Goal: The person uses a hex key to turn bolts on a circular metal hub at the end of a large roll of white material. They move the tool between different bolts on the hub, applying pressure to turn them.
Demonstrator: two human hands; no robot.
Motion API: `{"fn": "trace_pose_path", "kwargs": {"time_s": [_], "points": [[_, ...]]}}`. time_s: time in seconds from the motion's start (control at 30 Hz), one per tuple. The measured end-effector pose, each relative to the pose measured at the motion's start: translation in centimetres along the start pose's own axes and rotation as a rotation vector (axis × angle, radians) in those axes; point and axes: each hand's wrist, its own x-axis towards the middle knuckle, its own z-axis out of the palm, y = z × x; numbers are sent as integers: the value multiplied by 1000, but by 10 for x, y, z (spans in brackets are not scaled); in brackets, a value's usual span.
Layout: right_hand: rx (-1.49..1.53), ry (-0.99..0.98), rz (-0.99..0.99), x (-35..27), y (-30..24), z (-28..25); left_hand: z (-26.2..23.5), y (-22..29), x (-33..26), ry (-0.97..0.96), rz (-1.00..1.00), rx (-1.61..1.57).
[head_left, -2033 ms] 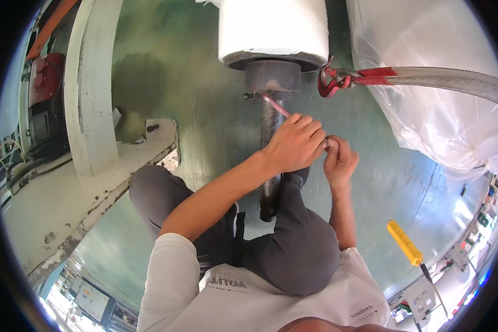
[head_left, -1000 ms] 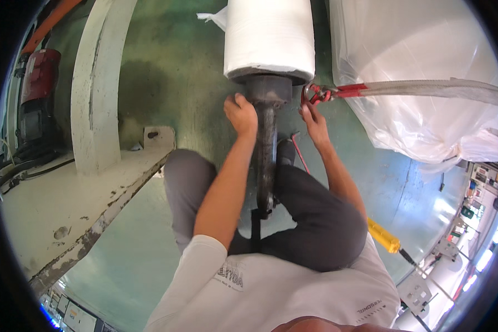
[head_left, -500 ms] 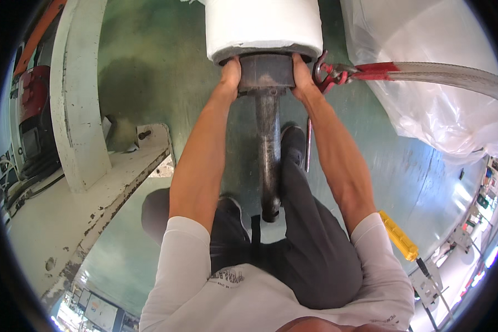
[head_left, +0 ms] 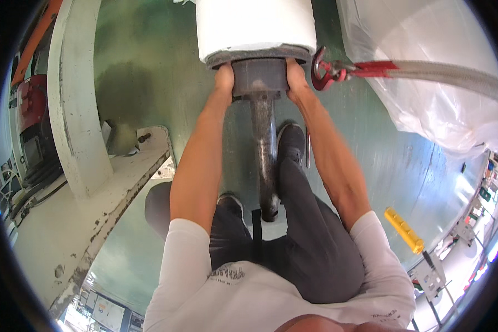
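A large white roll (head_left: 255, 27) lies at the top centre. At its near end sits a dark round metal collar (head_left: 260, 77) with a wider flange (head_left: 216, 57) against the roll's face. A long, worn steel shaft (head_left: 265, 149) runs from the collar toward me, between my legs. My left hand (head_left: 224, 83) grips the collar's left side, and my right hand (head_left: 296, 80) grips its right side. Both sets of fingers curl out of sight behind it. Just right of my right hand hangs a red metal hook (head_left: 322, 72) on a grey strap (head_left: 431, 73).
A chipped, cream-painted machine frame (head_left: 83, 216) stands on the left, with an upright post (head_left: 74, 94). Clear plastic sheeting (head_left: 420, 33) covers something pale at upper right. A yellow hoist control (head_left: 404, 229) hangs near my right elbow. My shoes (head_left: 291, 141) rest on the green floor.
Roll, collar and both hands sit slightly further left in view. More of the dark flange shows at the roll's end. My hands keep their grip on the collar.
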Motion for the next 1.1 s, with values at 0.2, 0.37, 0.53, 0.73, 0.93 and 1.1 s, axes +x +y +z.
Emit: {"fn": "trace_pose_path", "kwargs": {"time_s": [0.2, 0.37, 0.53, 0.73, 0.93, 1.1], "points": [[-18, 41, -31, -5, 3, -5, 9, 2, -7, -18, 24, -64], [2, 95, -62, -23, 5, 5, 4, -13, 5, -20, 32, -126], [-45, 36, -66, -1, 10, -4, 3, -10, 6, -15, 55, -111], [-48, 42, -47, 14, 6, -12, 9, -2, -4, -50, 118, -30], [-383, 148, -142, -1, 15, -23, 1, -13, 28, -55, 84, 17], [-1073, 461, -528, -70, 86, -117, -9, -28, 14, 39, 72, 172]]}}
